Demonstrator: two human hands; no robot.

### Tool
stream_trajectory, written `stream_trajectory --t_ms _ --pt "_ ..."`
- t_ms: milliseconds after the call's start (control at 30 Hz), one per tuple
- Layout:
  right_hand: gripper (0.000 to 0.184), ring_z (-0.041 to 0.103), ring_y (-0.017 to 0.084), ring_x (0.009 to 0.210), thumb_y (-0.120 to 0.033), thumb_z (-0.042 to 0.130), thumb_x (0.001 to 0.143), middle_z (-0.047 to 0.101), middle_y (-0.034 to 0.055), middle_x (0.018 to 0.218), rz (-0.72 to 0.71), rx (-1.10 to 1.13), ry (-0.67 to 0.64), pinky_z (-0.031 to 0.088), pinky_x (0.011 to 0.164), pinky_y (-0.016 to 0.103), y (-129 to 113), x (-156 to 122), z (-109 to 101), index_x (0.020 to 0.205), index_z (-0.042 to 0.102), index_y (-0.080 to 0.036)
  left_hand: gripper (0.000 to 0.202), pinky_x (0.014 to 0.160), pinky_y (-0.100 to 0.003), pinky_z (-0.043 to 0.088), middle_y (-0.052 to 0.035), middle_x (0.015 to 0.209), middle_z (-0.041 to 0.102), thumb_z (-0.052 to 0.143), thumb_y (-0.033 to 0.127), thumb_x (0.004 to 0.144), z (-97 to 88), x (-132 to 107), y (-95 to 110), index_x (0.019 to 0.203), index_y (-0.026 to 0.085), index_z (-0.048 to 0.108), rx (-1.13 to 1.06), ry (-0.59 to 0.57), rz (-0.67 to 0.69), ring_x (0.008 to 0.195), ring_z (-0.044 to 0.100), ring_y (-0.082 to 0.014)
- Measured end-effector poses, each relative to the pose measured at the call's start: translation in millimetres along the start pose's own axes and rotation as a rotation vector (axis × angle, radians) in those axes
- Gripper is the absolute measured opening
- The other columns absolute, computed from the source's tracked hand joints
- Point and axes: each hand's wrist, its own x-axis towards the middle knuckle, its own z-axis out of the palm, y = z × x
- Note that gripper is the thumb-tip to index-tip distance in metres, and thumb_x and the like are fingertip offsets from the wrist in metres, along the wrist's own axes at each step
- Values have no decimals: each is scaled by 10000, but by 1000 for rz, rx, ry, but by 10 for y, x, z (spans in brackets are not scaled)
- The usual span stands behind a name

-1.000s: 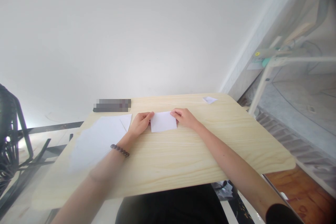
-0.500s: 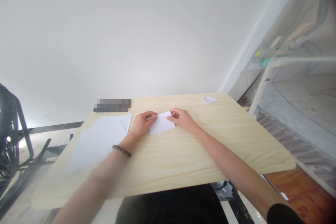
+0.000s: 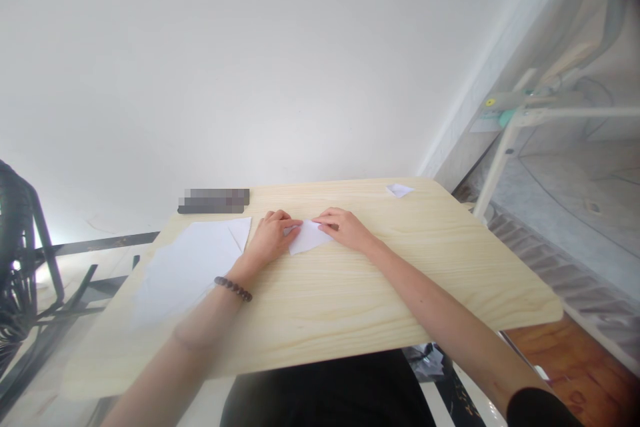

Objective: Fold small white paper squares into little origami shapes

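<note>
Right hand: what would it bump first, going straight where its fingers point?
Past the white paper it touches, the right hand would probably meet the left hand, though depth is unclear.

No text or number can be read (parts are blurred).

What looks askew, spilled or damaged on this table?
On the left of the table, the white sheets look slightly odd: a slanting line crosses their far right corner, perhaps a fold or a skewed sheet. Nothing looks spilled.
</note>
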Motion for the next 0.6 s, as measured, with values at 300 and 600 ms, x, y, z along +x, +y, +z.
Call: stream_trajectory --t_ms 300,600 --pt "274 478 149 989 -262 434 834 590 25 1060 -111 3 -91 371 889 328 -16 -5 -53 1066 580 -259 306 782 -331 371 -49 861 525 401 345 825 3 -1 -9 1067 276 577 43 0 2 825 462 -184" --pt "285 471 157 1002 -231 475 809 584 17 1083 -105 7 -129 357 901 353 25 1 -58 1074 572 -270 331 763 -330 360 -54 889 498 386 307 833 -35 -9 38 1133 296 525 94 -33 48 822 449 -184"
